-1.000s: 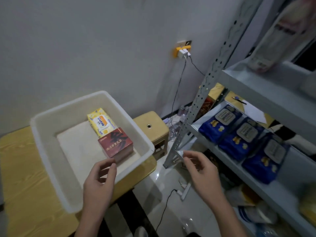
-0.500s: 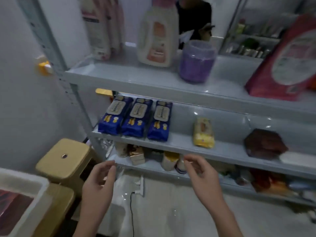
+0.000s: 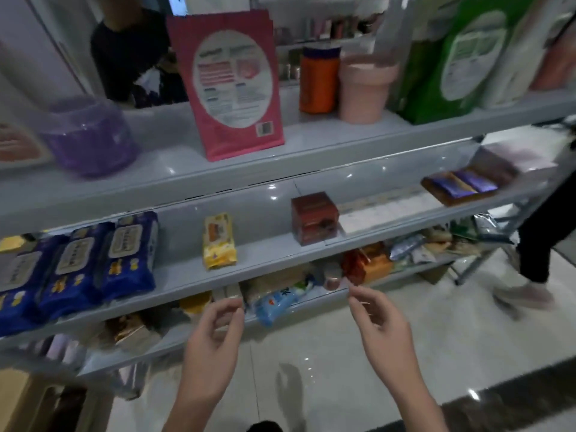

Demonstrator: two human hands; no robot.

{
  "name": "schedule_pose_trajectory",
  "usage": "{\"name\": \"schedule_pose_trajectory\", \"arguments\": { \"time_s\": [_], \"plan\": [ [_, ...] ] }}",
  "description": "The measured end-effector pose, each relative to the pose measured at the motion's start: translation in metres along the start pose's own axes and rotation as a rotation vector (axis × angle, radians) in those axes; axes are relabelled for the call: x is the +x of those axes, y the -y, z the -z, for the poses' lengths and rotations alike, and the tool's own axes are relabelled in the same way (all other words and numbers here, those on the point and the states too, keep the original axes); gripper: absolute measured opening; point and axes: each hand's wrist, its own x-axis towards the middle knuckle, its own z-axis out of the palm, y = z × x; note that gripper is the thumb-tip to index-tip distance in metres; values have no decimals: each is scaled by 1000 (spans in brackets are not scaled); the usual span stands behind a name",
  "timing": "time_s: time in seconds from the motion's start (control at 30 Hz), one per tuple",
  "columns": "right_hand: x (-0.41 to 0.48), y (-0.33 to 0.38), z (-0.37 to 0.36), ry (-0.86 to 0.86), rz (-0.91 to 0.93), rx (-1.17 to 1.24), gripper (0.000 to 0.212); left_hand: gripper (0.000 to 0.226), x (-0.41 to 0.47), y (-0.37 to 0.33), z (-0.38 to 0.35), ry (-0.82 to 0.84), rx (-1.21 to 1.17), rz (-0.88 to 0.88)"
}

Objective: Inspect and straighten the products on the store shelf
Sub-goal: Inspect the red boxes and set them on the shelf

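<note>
Dim, cool indoor light, and much of our view is smeared.

We see small white glints on the glossy shelf (image 3: 170,169) and on the tiled floor (image 3: 473,394), where a soft shadow (image 3: 290,378) lies just ahead of us. The purple tub (image 3: 90,135) and the blue packs (image 3: 74,269) at the left edge are blurred, as is a shoe (image 3: 523,294) on the right. The shelf lines bow and tilt toward the corners.
</note>
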Motion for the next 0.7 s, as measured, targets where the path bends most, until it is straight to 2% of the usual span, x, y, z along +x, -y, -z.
{"name": "schedule_pose_trajectory", "arguments": {
  "time_s": [0.33,0.7],
  "plan": [
    [34,-17,43,-34,-75,-6,18,15,33,-19,-72,100,58,-71],
    [131,-19,17,1,-68,-44,17,15,125,-10,-99,62,-35,-60]
  ]
}}
